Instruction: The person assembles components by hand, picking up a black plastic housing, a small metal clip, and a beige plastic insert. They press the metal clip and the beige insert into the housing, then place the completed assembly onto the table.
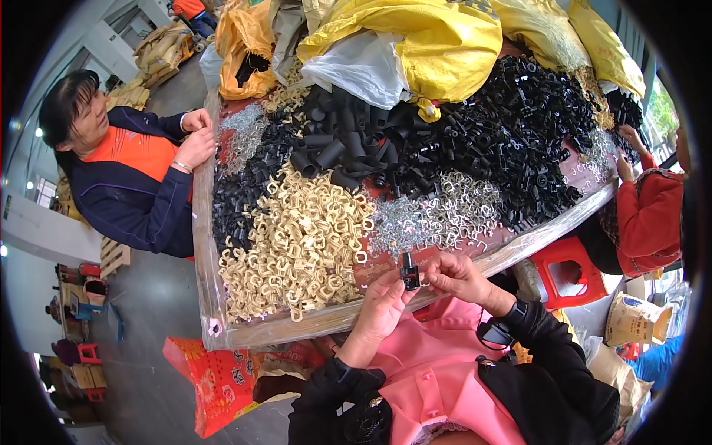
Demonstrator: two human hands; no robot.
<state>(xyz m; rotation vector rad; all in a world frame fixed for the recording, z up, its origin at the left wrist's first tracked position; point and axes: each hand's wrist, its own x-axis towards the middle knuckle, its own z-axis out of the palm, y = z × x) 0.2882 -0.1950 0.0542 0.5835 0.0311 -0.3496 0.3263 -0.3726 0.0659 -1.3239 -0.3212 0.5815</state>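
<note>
My left hand (381,305) pinches a small black plastic fitting (409,271) upright between thumb and fingers, over the near edge of the table. Close beside it on the right, my right hand (461,280) has its thumb and forefinger pressed together at the fitting's side. Whatever those fingertips hold is too small to make out. Just beyond my hands lie a heap of silver U-shaped metal clips (466,204) and a patch of small silver hardware (400,226). Cream-coloured ring-like parts (297,241) are piled to the left.
Black tubes (345,141) and a large mound of black plastic parts (512,133) cover the table's middle and right. A raised wooden rim (311,326) borders it. Yellow sacks (445,52) stand behind. One person (141,163) sits left, another (645,215) right, near a red stool (567,271).
</note>
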